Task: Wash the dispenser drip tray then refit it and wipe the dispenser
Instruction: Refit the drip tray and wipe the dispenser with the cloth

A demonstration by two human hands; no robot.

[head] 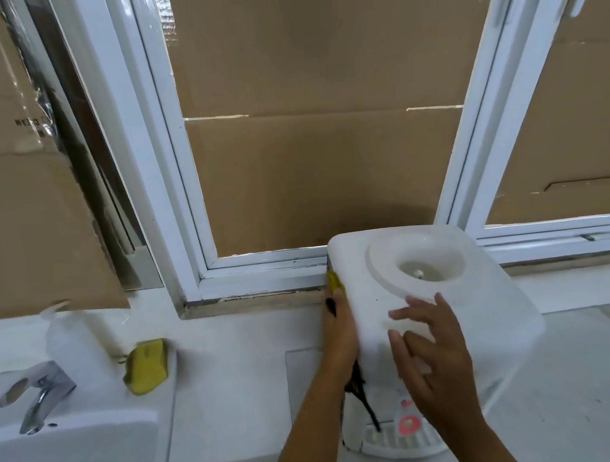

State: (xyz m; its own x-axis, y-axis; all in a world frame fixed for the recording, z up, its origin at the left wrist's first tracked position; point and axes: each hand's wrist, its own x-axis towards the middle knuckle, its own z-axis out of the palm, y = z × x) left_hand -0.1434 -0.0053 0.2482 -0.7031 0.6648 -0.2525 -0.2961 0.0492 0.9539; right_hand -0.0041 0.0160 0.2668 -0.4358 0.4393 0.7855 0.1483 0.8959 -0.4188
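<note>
The white dispenser (435, 291) stands on the surface (239, 394) right of the sink (54, 457), drip tray (397, 445) fitted at its near foot. Your left hand (341, 327) presses a yellow cloth (335, 281) against its left side; your right hand (435, 361) rests open-fingered on its front.

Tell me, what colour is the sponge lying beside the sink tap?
Yellow. The sponge shows best in the head view, on the white counter.
</note>
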